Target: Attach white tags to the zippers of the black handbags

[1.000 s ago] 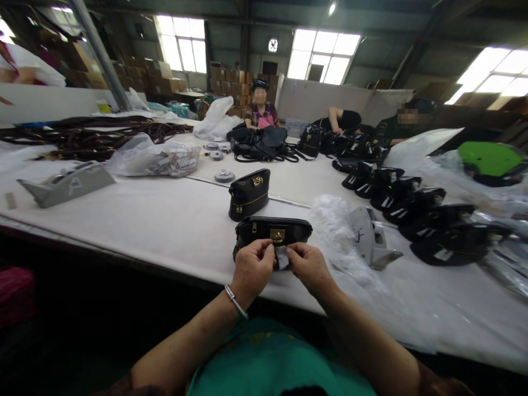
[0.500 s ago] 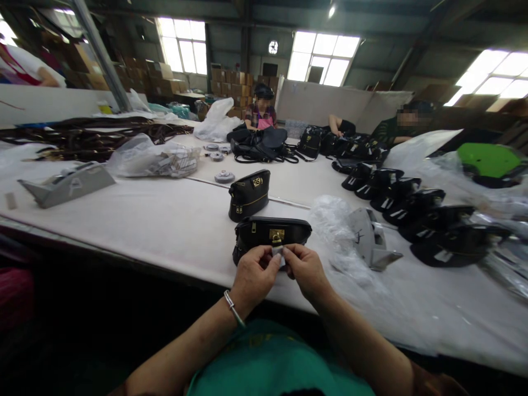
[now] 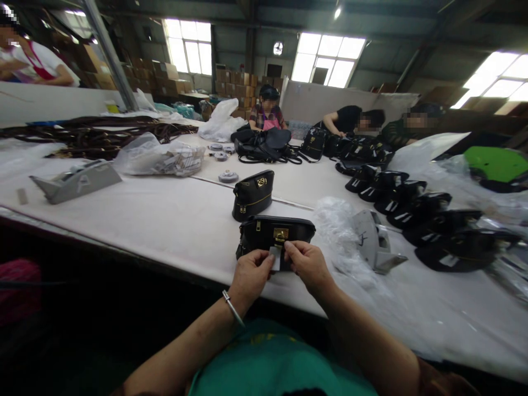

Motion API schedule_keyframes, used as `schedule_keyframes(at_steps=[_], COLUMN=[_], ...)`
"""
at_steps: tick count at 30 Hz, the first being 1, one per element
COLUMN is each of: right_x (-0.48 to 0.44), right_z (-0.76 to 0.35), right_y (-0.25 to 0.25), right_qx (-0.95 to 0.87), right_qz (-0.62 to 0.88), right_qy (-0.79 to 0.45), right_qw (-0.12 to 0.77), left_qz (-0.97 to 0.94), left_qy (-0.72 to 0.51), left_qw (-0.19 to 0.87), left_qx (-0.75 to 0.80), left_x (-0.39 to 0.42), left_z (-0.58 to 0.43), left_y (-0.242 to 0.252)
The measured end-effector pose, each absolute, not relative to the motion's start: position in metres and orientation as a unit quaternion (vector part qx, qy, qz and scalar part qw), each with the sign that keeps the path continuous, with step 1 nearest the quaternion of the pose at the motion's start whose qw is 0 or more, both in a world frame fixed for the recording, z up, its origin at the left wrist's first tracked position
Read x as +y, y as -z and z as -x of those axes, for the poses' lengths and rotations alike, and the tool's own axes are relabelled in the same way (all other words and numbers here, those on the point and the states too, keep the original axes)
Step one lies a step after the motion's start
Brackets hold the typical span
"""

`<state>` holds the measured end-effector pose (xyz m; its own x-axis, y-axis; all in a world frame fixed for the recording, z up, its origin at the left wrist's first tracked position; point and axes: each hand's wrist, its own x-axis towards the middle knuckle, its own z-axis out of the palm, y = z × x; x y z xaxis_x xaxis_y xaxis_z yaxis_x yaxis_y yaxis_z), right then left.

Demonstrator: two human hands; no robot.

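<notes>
In front of me a black handbag point(image 3: 251, 230) stands upright on the white table, with a gold clasp point(image 3: 281, 235) on its front. My left hand point(image 3: 248, 276) pinches a small pale slip point(image 3: 275, 259) between thumb and fingers, just below the clasp and in front of the bag. My right hand point(image 3: 311, 268) is closed in a pinch at the right of the clasp; whatever sits between its fingertips is too small to make out. Behind this bag stands a second black bag point(image 3: 253, 197) with gold zips and a gold emblem.
Crumpled clear plastic point(image 3: 336, 225) and a grey tape dispenser point(image 3: 374, 245) lie on the right, beside a row of black bags point(image 3: 457, 250). Another tape dispenser point(image 3: 78, 181) and a bag of paper slips point(image 3: 165, 159) are at left. Co-workers point(image 3: 270, 113) sit across the table.
My hands have moved slightly apart, the right one up toward the clasp. The pale slip now shows flat in my left fingers, below the clasp. The view has shifted a little.
</notes>
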<state>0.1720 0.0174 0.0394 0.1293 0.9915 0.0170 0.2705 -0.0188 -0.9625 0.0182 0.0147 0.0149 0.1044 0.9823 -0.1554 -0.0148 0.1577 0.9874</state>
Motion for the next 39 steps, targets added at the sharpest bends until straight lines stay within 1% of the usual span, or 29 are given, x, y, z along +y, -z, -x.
schedule_keyframes(at_steps=[6, 11, 17, 22, 26, 34, 39], right_x=[0.020, 0.026, 0.031, 0.033, 0.032, 0.031, 0.030], right_z=[-0.168, -0.167, -0.170, -0.169, -0.171, -0.178, -0.174], right_y=[-0.059, -0.064, -0.064, -0.066, -0.066, -0.071, -0.066], right_qx=[-0.553, -0.563, -0.545, -0.552, -0.559, -0.627, -0.549], right_qz=[0.631, 0.654, 0.653, 0.650, 0.627, 0.621, 0.609], right_qy=[-0.323, -0.290, -0.323, -0.299, -0.319, -0.271, -0.356], right_qw=[0.438, 0.414, 0.416, 0.428, 0.439, 0.385, 0.448], left_qz=[-0.520, -0.509, -0.469, -0.458, -0.451, -0.447, -0.404], left_qy=[-0.405, -0.393, -0.392, -0.394, -0.396, -0.392, -0.369], left_qw=[0.534, 0.552, 0.584, 0.591, 0.596, 0.599, 0.658], left_qx=[0.529, 0.532, 0.534, 0.534, 0.533, 0.536, 0.517], left_x=[0.014, 0.014, 0.015, 0.016, 0.017, 0.016, 0.015], left_z=[-0.009, -0.010, -0.014, -0.014, -0.014, -0.015, -0.014], left_y=[-0.024, -0.029, -0.022, -0.024, -0.026, -0.025, -0.028])
